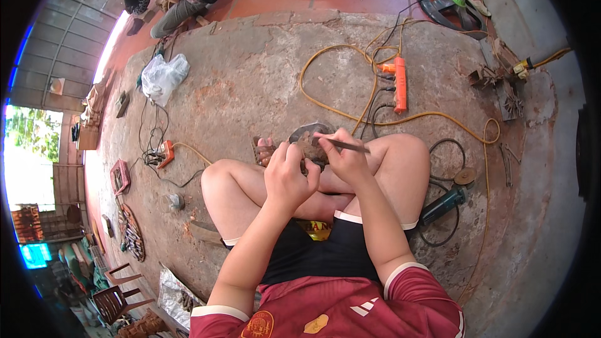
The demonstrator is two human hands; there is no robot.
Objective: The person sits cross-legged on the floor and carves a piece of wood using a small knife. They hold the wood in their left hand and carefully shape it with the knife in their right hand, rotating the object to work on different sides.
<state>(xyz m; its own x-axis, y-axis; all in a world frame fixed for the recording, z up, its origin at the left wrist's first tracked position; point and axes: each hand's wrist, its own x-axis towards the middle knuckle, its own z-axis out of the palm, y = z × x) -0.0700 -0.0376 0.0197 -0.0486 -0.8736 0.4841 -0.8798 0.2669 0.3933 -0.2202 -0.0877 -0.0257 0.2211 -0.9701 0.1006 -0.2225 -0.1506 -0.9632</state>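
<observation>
Right hand (348, 159) pinches slim dark tool (357, 147) by rounded brownish piece (309, 146); left hand (289, 174) curled beside it, grip unclear. Work seems underway; done and remaining portions indistinguishable.

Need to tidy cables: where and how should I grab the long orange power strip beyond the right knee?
Likely best at the middle of the orange power strip, from the right, gripping across its narrow width: it is slim, and dark plugs sit along its left.
</observation>
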